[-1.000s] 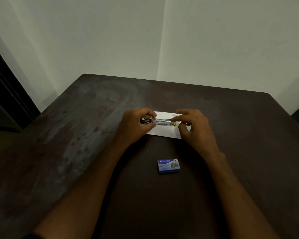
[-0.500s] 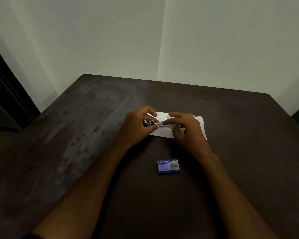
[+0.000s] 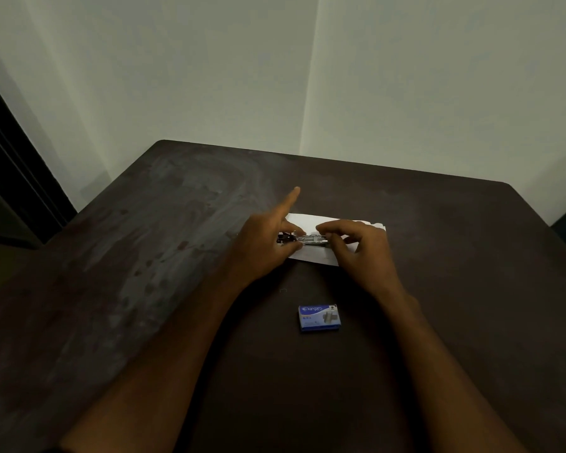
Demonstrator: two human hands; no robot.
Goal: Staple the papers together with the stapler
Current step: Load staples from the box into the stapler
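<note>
The stapler [image 3: 311, 239] lies sideways over the white papers [image 3: 311, 220], which rest flat on the dark surface [image 3: 144, 256]. The left hand [image 3: 262, 243] grips the stapler's left end between thumb and curled fingers, while its index finger [image 3: 290, 201] sticks out straight, pointing away. The right hand [image 3: 363, 253] has its fingers curled, pinching the stapler's right end. 1 blue Kangaro staple box [image 3: 319, 318] sits nearer the person, apart from the papers.
</note>
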